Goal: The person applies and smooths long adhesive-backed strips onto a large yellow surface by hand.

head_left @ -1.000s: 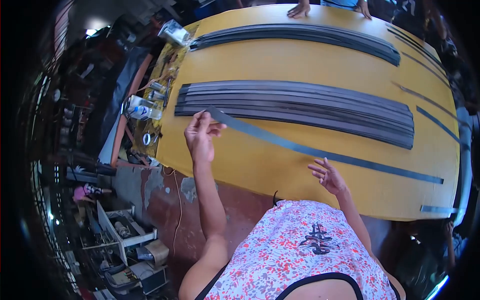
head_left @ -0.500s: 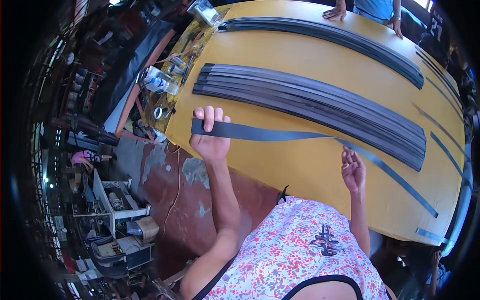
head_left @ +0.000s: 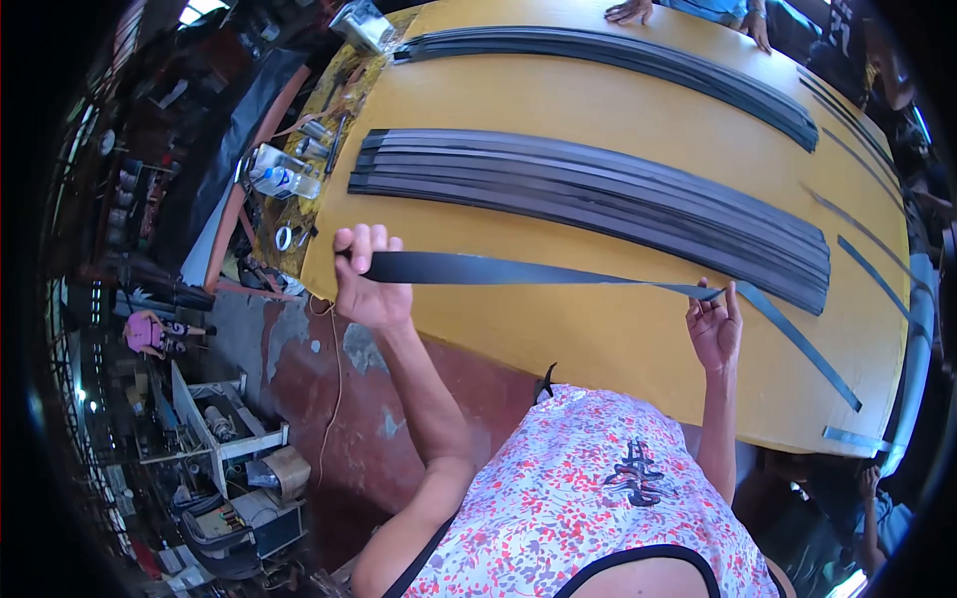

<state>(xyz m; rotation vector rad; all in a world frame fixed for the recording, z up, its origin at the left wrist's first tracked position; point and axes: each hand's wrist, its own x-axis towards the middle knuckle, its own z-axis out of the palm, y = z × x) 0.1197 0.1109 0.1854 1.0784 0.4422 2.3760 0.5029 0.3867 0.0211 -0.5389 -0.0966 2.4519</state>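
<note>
A long, flat dark grey strip (head_left: 478, 269) stretches between my two hands above the yellow table. My left hand (head_left: 375, 284) is closed around its left end, fingers folded over the top. Farther along, my right hand (head_left: 714, 331) pinches the strip between thumb and fingers. The strip twists toward the right hand, and beyond it a length slants down over the table at lower right. Just past my hands lies a wide bundle of similar strips (head_left: 588, 194), side by side. Another bundle of strips (head_left: 618, 62) lies farther back.
The yellow table (head_left: 478, 334) fills the middle. A cluttered side bench holds a water bottle (head_left: 285, 182) and a roll of tape (head_left: 284, 238). Loose strips (head_left: 875, 274) lie at the right. Across the table, another person's hands (head_left: 630, 11) rest on its edge.
My left hand has turned slightly, and the strip end is tucked farther into its fingers. The strip is straighter and more twisted near my right hand. The whole view has shifted a little.
</note>
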